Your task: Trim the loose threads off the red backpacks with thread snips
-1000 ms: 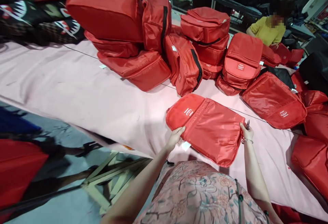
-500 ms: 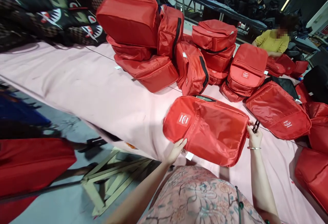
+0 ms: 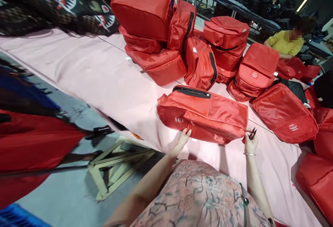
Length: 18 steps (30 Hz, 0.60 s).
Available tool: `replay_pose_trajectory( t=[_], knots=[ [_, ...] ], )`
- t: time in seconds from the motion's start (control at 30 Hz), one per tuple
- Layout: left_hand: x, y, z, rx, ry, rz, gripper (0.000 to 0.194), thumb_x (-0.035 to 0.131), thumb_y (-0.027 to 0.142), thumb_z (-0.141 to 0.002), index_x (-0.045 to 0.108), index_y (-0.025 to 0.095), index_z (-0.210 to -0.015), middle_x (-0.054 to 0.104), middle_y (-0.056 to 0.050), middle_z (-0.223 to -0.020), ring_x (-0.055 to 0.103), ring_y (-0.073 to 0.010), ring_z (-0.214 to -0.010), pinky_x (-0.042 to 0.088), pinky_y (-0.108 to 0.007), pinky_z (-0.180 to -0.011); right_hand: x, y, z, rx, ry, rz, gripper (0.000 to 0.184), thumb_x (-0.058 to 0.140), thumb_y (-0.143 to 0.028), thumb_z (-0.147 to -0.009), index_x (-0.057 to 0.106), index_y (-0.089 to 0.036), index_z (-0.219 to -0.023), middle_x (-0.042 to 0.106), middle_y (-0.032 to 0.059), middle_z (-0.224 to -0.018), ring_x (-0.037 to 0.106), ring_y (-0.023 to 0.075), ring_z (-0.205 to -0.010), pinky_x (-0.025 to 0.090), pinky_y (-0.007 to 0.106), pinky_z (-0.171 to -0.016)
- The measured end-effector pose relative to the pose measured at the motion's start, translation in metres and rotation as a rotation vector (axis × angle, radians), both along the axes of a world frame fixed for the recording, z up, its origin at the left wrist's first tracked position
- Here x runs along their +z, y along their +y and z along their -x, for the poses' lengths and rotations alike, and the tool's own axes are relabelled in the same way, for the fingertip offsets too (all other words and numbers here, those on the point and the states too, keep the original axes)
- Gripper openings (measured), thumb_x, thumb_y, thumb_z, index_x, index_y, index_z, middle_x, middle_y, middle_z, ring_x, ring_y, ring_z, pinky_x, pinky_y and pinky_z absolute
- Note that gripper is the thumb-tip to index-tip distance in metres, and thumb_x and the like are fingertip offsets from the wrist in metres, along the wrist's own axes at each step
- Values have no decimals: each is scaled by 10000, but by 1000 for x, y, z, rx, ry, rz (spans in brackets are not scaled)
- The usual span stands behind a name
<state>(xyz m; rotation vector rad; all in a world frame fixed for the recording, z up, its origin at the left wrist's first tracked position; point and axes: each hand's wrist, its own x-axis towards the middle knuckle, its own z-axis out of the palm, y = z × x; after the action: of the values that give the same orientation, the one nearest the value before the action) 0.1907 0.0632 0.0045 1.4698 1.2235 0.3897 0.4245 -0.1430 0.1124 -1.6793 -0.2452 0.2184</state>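
Observation:
A red fabric bag [image 3: 226,111] is tilted up on the pink-covered table [image 3: 85,64] in front of me. A black zipper runs along its far side panel, which faces up, and a small pale logo shows low on its left part. My left hand [image 3: 182,139] is closed on the near lower edge, thumb on the fabric. At the bag's right end, my right hand [image 3: 250,145] pinches the near corner. Small black thread snips [image 3: 252,134] stick up from that same hand, with their blades pointing away from me.
Red bags are stacked behind [image 3: 142,8], with another red bag [image 3: 284,112] lying to the right. Dark patterned bags [image 3: 75,5] fill the far left. A person in yellow [image 3: 284,43] is beyond the table. A pale frame [image 3: 122,168] stands on the floor at left.
The bag has been rolled from showing its broad front to showing its zippered side. Both hands keep their hold at the near edge and right corner. The view has shifted slightly.

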Motion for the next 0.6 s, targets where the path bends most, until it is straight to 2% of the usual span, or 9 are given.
replay_pose_trajectory(
  t=[0.07, 0.13, 0.2, 0.27, 0.33, 0.4, 0.47, 0.53, 0.6],
  knots=[
    [11, 6, 0, -61, 164, -95, 299, 474, 257, -799, 546, 72, -1023, 607, -180, -1055, 569, -247, -992, 431, -350, -868, 1, 0, 5, 13, -5, -6, 427, 692, -414, -617, 602, -117, -909, 427, -98, -419, 348, 53, -323, 303, 171, -334],
    [34, 11, 1, -144, 330, -301, 313, 463, 217, -792, 546, 63, -1052, 592, -199, -1089, 554, -260, -1033, 414, -344, -879, 3, 0, 9, 17, -29, 4, 415, 664, -415, -637, 604, -117, -919, 428, -94, -434, 333, 48, -321, 300, 173, -330],
    [68, 14, 3, -233, 424, -516, 304, 430, 215, -806, 563, 91, -1049, 600, -183, -1084, 570, -255, -1009, 425, -323, -830, 6, 1, 11, 8, -58, 47, 405, 635, -426, -656, 605, -122, -922, 459, -80, -467, 345, 51, -322, 305, 179, -326],
    [108, 16, 5, -311, 526, -616, 251, 404, 253, -820, 607, 144, -920, 647, -130, -927, 614, -240, -838, 430, -304, -693, 7, 1, 13, -2, -109, 94, 383, 604, -428, -681, 609, -132, -925, 533, -43, -545, 404, 64, -353, 341, 187, -343],
    [148, 15, 5, -318, 552, -695, 245, 417, 318, -823, 610, 174, -779, 647, -77, -754, 605, -212, -691, 389, -272, -587, 8, -1, 14, -17, -188, 125, 335, 577, -403, -712, 620, -143, -919, 608, 6, -673, 492, 87, -442, 408, 204, -401],
    [180, 10, 1, -346, 415, -790, 269, 425, 348, -829, 591, 188, -689, 625, -36, -658, 586, -173, -637, 360, -242, -555, 10, -3, 17, -16, -278, 150, 273, 559, -356, -738, 637, -156, -907, 643, 43, -801, 568, 119, -580, 474, 231, -501],
    [201, 3, -9, -376, 195, -883, 278, 424, 347, -841, 595, 193, -684, 638, -24, -673, 591, -152, -673, 378, -226, -589, 13, -6, 21, 2, -360, 169, 221, 546, -303, -755, 654, -167, -892, 646, 59, -874, 602, 148, -708, 506, 261, -601],
    [211, -4, -24, -424, -17, -922, 271, 421, 345, -851, 627, 194, -762, 672, -35, -773, 607, -155, -771, 416, -225, -682, 16, -11, 26, 29, -418, 182, 202, 530, -257, -770, 663, -174, -899, 646, 65, -899, 610, 163, -780, 514, 281, -667],
    [213, -9, -46, -523, -139, -862, 272, 425, 346, -853, 648, 194, -882, 683, -50, -888, 611, -161, -845, 435, -232, -759, 18, -16, 31, 55, -451, 188, 212, 511, -228, -787, 666, -179, -923, 649, 68, -909, 616, 169, -816, 518, 297, -713]
  ],
)
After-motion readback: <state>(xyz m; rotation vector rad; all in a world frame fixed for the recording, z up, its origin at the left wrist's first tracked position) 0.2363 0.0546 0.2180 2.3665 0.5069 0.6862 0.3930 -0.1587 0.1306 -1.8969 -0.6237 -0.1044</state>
